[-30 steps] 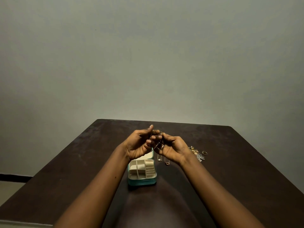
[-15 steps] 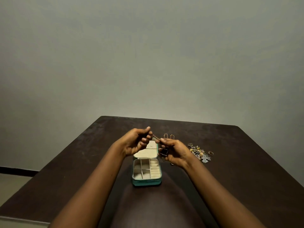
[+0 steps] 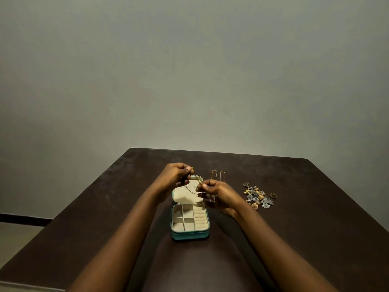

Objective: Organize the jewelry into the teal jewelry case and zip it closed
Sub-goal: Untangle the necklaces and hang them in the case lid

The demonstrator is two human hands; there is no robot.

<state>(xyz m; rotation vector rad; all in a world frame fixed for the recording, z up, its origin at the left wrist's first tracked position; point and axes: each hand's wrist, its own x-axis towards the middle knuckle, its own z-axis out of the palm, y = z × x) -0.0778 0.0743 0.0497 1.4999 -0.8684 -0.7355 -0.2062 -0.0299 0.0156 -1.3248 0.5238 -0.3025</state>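
Note:
The teal jewelry case (image 3: 190, 235) lies open on the dark table, its cream compartments holding nothing I can see and its lid (image 3: 185, 197) folded back. Above the lid, my left hand (image 3: 172, 180) and my right hand (image 3: 219, 194) each pinch one end of a thin gold chain (image 3: 192, 187), which hangs slack between them. Two more gold chains (image 3: 217, 175) lie on the table just behind my right hand. A heap of earrings and rings (image 3: 259, 197) sits to the right.
The dark brown table (image 3: 105, 207) ends at a far edge close to a plain grey wall (image 3: 189, 81). A floor strip shows at the lower left past the table's left edge.
My hands have moved apart and lowered over the open lid, stretching the chain between them. The view has shifted, so the case and the loose jewelry show more fully.

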